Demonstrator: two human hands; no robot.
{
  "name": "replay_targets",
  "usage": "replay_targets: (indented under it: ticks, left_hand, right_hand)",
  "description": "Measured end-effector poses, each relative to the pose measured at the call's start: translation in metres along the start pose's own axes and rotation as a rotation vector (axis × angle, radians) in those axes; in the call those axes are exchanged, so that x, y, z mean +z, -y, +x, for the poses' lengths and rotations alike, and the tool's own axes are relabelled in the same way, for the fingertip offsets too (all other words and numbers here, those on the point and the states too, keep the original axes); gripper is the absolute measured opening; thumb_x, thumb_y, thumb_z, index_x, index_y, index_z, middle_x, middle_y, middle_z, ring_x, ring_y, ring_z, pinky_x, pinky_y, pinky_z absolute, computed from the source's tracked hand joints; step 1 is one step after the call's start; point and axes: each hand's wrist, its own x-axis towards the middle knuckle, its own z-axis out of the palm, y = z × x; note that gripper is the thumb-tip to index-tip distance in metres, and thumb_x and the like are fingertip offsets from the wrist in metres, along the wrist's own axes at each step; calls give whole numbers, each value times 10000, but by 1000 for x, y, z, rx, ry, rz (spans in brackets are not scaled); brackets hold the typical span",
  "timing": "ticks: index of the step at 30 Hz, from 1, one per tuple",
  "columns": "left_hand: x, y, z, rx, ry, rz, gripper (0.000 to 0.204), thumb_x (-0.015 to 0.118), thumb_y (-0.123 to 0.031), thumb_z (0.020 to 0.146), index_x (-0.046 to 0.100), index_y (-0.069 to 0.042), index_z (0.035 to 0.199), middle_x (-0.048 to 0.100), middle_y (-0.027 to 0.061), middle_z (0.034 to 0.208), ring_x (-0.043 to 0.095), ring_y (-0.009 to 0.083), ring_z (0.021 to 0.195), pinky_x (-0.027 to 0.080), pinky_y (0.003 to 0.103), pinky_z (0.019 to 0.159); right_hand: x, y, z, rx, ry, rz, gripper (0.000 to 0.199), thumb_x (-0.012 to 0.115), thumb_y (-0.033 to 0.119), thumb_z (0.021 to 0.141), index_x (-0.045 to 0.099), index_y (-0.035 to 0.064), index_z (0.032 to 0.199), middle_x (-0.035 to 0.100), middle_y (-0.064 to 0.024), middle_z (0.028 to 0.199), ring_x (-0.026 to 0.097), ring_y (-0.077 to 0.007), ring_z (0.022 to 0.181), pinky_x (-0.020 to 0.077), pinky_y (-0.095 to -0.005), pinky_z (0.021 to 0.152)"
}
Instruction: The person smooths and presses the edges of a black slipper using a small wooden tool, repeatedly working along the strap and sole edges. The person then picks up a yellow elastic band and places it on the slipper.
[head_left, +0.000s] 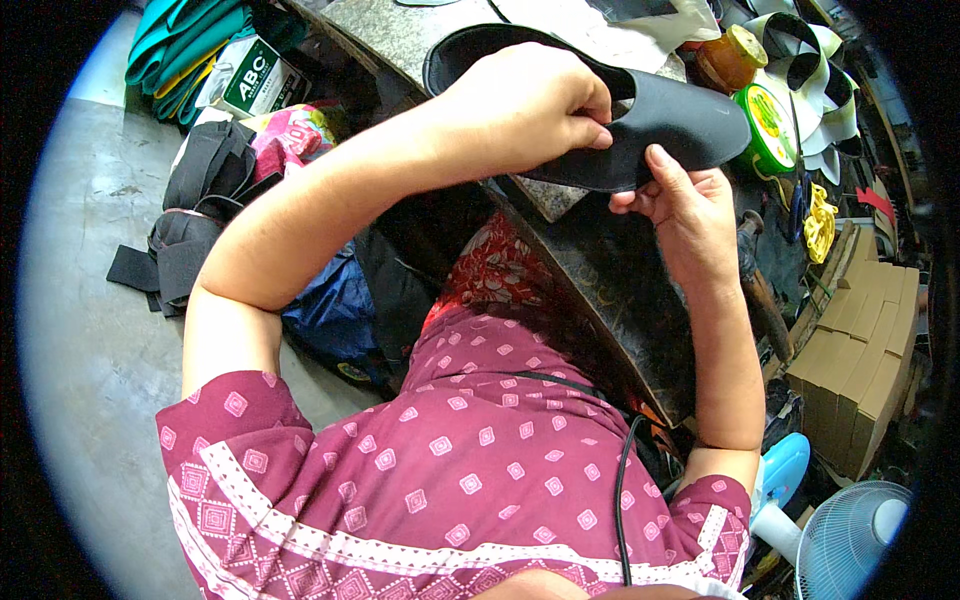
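A black slip-on shoe point(690, 120) with an open back is held up over the workbench, its toe pointing right. My left hand point(535, 105) reaches across the shoe's opening, fingers curled and thumb pressed near the edge of the upper. Part of the insole lies hidden beneath that hand. From below, my right hand point(690, 205) grips the shoe's near side edge between thumb and fingers, close to the front part. Under the shoe shows the corner of a grey stone slab point(553, 198).
On the bench's right stand a round green-rimmed tub point(768, 128) and an amber jar point(735, 58). A hammer-like tool point(765, 290), yellow strips point(820, 223), stacked cardboard boxes point(855, 350) and a fan point(850, 540) are at right. Black material bundles point(195, 200) lie left.
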Motion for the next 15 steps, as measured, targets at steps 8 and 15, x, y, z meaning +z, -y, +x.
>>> replay_targets:
  ticks: [8, 15]
  left_hand:
    - [-9, 3, 8, -261, 388, -533, 224, 720, -273, 874, 692, -52, 867, 619, -45, 791, 545, 71, 789, 418, 247, 743]
    - [-8, -4, 12, -313, 321, -442, 295, 713, -361, 890, 673, -83, 800, 559, -69, 700, 491, 61, 645, 384, 255, 594]
  right_hand:
    - [7, 2, -5, -8, -10, -118, 210, 660, 138, 985, 629, 2, 1143, 715, -68, 915, 638, -119, 581, 540, -254, 489]
    - [9, -6, -7, -80, 11, -93, 251, 681, 156, 976, 656, -16, 1158, 718, -97, 973, 687, -156, 674, 586, -267, 522]
